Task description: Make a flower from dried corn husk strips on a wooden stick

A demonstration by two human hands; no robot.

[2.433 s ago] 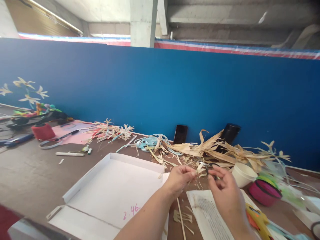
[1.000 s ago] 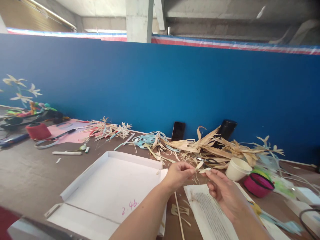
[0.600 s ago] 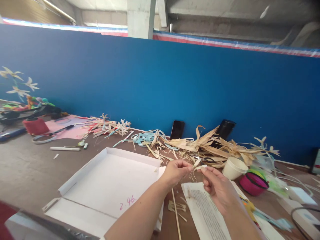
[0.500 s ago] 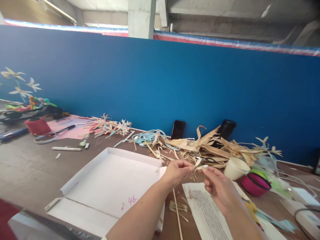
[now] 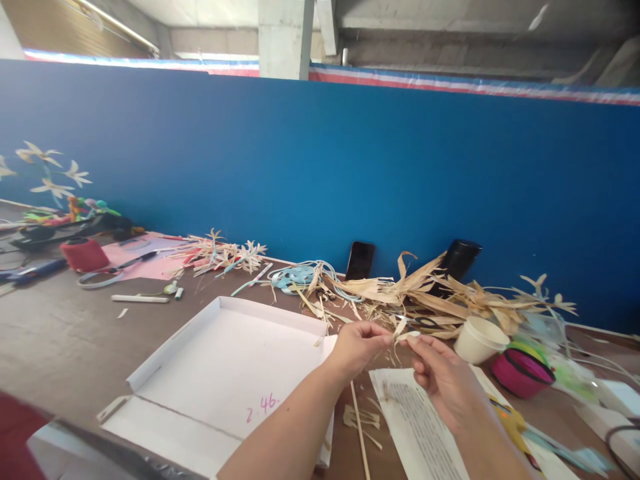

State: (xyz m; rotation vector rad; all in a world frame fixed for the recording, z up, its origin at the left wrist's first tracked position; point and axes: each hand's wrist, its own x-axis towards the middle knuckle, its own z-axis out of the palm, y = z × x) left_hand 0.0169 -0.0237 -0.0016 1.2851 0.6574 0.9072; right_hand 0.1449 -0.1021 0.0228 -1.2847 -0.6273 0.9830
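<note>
My left hand (image 5: 357,348) and my right hand (image 5: 443,377) meet over the brown table, both pinched on a small pale strip of dried husk (image 5: 401,331) held between the fingertips. Beyond them lies a pile of dried husk leaves (image 5: 430,297). A printed paper sheet (image 5: 417,427) lies under my right hand, and an open white flat box (image 5: 225,373) lies under my left forearm. A thin stick (image 5: 360,433) and husk scraps (image 5: 363,419) lie on the table between them.
A white cup (image 5: 479,339), a pink bowl (image 5: 523,373), a black phone (image 5: 360,260) and a black cylinder (image 5: 457,261) stand against the blue partition (image 5: 320,167). Light-blue cord (image 5: 295,277), husk flowers (image 5: 225,255), a pink sheet (image 5: 135,263) and a red spool (image 5: 83,253) lie to the left.
My hands have stayed together, working the small husk strip; the right fingers shifted from curled over it to pinching its end. The view drifted slightly.
</note>
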